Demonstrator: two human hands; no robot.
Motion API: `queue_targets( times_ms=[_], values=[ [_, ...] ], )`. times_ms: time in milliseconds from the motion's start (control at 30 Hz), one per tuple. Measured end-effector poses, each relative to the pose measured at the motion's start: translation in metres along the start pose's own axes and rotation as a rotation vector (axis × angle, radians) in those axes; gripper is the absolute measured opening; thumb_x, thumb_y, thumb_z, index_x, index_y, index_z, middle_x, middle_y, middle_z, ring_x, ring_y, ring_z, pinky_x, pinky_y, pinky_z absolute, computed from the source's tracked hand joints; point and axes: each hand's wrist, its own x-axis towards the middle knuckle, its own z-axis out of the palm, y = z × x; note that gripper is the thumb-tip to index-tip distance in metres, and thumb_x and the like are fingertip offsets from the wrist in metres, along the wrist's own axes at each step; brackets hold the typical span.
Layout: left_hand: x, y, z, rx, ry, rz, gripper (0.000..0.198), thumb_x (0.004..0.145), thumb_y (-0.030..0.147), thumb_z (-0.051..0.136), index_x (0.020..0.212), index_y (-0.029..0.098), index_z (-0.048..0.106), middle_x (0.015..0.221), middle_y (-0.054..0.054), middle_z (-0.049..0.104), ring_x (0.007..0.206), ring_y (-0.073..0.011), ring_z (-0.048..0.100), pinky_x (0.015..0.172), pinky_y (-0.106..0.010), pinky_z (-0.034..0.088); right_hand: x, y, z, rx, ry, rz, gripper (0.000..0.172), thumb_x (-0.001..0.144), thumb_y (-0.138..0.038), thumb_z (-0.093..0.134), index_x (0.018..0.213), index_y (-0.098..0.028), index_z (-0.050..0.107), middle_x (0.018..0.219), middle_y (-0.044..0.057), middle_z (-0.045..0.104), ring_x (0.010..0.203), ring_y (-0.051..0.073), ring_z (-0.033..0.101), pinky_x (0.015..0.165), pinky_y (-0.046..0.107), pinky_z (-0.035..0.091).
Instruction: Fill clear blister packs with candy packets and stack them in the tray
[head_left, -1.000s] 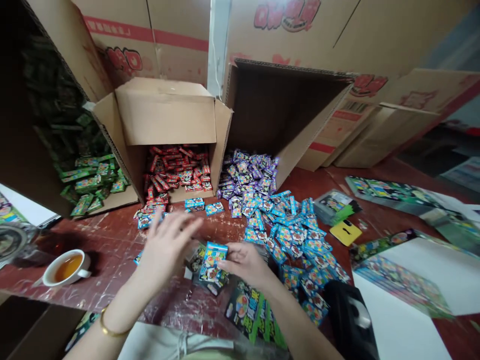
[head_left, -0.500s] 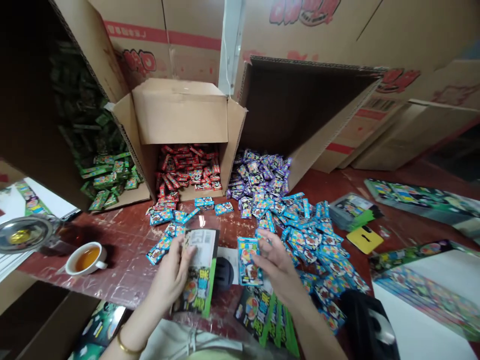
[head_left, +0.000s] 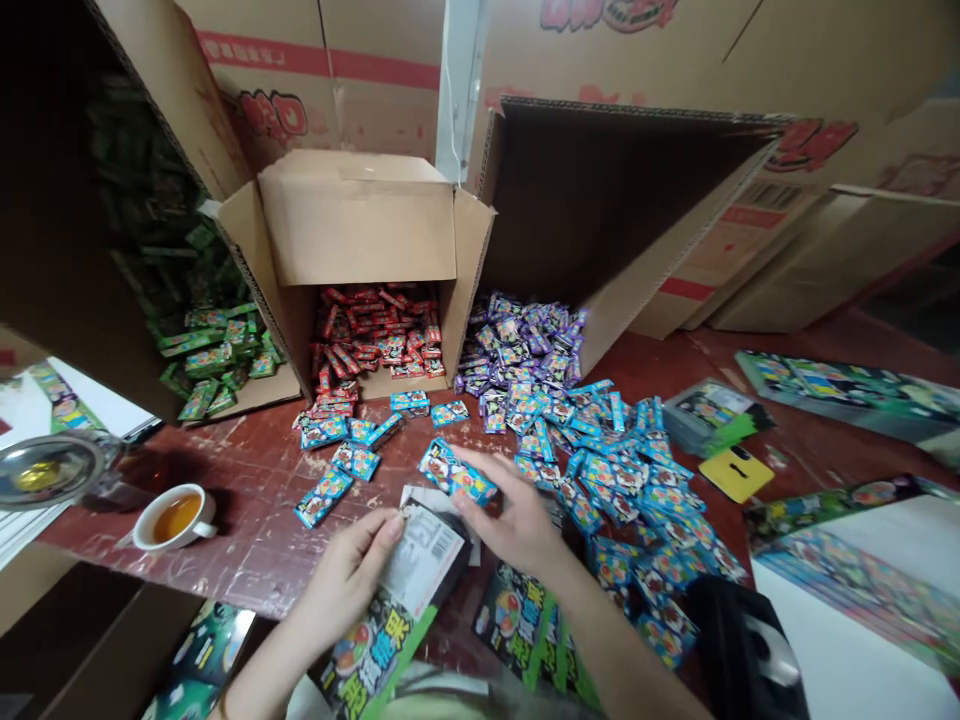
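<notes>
My left hand [head_left: 352, 565] pinches the upper edge of a black and green printed pouch [head_left: 390, 625], which tilts toward my lap with its white barcode panel facing up. Between the thumb and fingers of my right hand [head_left: 517, 515] is a blue candy packet [head_left: 456, 472], held just above the pouch's top end. Whether the pouch's mouth is parted I cannot tell. Several more black and green pouches [head_left: 529, 630] lie fanned out under my right forearm. To the right of that hand spreads a heap of blue candy packets [head_left: 637, 480].
Open cartons hold green packets [head_left: 217, 350], red packets [head_left: 375, 335] and purple packets [head_left: 521, 345]. A cup of tea [head_left: 175, 517] stands at the left edge beside a glass pot [head_left: 56, 470]. At right are a yellow card [head_left: 736, 474], a black device [head_left: 746, 650] and printed sheets [head_left: 847, 390].
My right hand has moved up and left with the blue candy packet, now turned sideways. The pouch in my left hand has tilted over and come lower.
</notes>
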Motion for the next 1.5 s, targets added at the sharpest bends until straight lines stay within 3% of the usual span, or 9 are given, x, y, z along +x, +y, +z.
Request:
queue_targets(
  times_ms=[133,267,467,733,833,1033,1167,1333,1500],
  values=[
    [0.007,-0.006,-0.001,0.020,-0.044,-0.003,0.040,0.091,0.050,0.043,0.093,0.017,0.067,0.087,-0.003,0.068,0.080,-0.0169,0.059,0.070,-0.022,0.045,0.005,0.003,-0.021,0.143,0.103,0.149,0.020,0.074,-0.031,0.072,0.083,-0.020,0.058,0.076,0.002,0.060,0.072,0.018,0.058,0.068,0.031,0.047],
    [0.010,-0.005,0.002,-0.054,-0.031,-0.018,0.041,0.090,0.050,0.044,0.094,0.017,0.069,0.088,-0.004,0.069,0.081,-0.0182,0.060,0.073,-0.024,0.046,-0.001,0.003,0.001,0.377,0.176,0.154,0.052,0.077,-0.032,0.071,0.123,-0.024,0.047,0.087,0.002,0.058,0.081,0.017,0.058,0.074,0.030,0.049],
    [0.010,0.000,0.003,-0.164,-0.006,-0.053,0.044,0.089,0.052,0.045,0.094,0.015,0.069,0.082,-0.004,0.067,0.077,-0.0174,0.056,0.069,-0.024,0.044,-0.027,0.010,0.019,-0.123,0.165,-0.049,0.030,0.086,-0.027,0.058,0.116,-0.025,0.060,0.101,0.007,0.060,0.097,0.023,0.054,0.091,0.039,0.042],
    [0.011,0.004,-0.001,-0.138,-0.110,-0.069,0.046,0.089,0.053,0.043,0.083,0.014,0.065,0.076,-0.002,0.063,0.070,-0.0145,0.051,0.062,-0.022,0.038,-0.013,-0.003,-0.025,0.220,-0.365,0.174,0.059,0.084,-0.029,0.064,0.136,-0.027,0.036,0.082,-0.002,0.054,0.073,0.014,0.054,0.065,0.025,0.044],
    [0.008,0.006,0.000,-0.123,-0.146,-0.058,0.045,0.089,0.053,0.043,0.083,0.013,0.064,0.072,-0.001,0.059,0.067,-0.0132,0.049,0.060,-0.021,0.036,-0.011,-0.004,-0.027,0.212,-0.427,0.213,0.037,0.081,-0.029,0.066,0.115,-0.024,0.052,0.083,-0.001,0.055,0.069,0.013,0.054,0.061,0.024,0.043],
    [0.006,0.006,0.005,-0.048,-0.125,-0.073,0.047,0.090,0.054,0.040,0.084,0.014,0.065,0.075,-0.003,0.062,0.070,-0.0148,0.052,0.063,-0.023,0.037,-0.019,0.006,-0.023,0.015,-0.185,0.198,0.016,0.081,-0.034,0.064,0.089,-0.021,0.059,0.064,-0.003,0.050,0.058,0.013,0.050,0.053,0.023,0.038],
    [0.003,0.007,0.011,0.036,-0.153,-0.070,0.047,0.091,0.053,0.038,0.084,0.015,0.066,0.070,-0.002,0.062,0.064,-0.0147,0.052,0.060,-0.023,0.036,-0.020,-0.007,-0.025,-0.189,-0.303,0.118,0.006,0.081,-0.026,0.063,0.086,-0.022,0.064,0.065,-0.002,0.053,0.059,0.013,0.050,0.052,0.023,0.036],
    [0.003,0.010,0.009,0.027,-0.114,-0.019,0.043,0.092,0.051,0.040,0.088,0.017,0.067,0.079,-0.003,0.067,0.075,-0.0174,0.059,0.067,-0.024,0.041,-0.012,-0.003,-0.009,0.099,-0.264,0.244,0.025,0.076,-0.026,0.071,0.098,-0.024,0.061,0.068,-0.004,0.056,0.058,0.011,0.048,0.052,0.022,0.037],
    [0.010,0.004,0.002,-0.052,-0.038,-0.018,0.040,0.090,0.050,0.045,0.104,0.018,0.066,0.094,-0.005,0.069,0.089,-0.0200,0.061,0.076,-0.024,0.045,-0.019,0.007,0.011,0.087,-0.031,0.020,0.017,0.075,-0.034,0.074,0.078,-0.020,0.067,0.094,0.005,0.058,0.089,0.019,0.057,0.080,0.032,0.046]
  ],
)
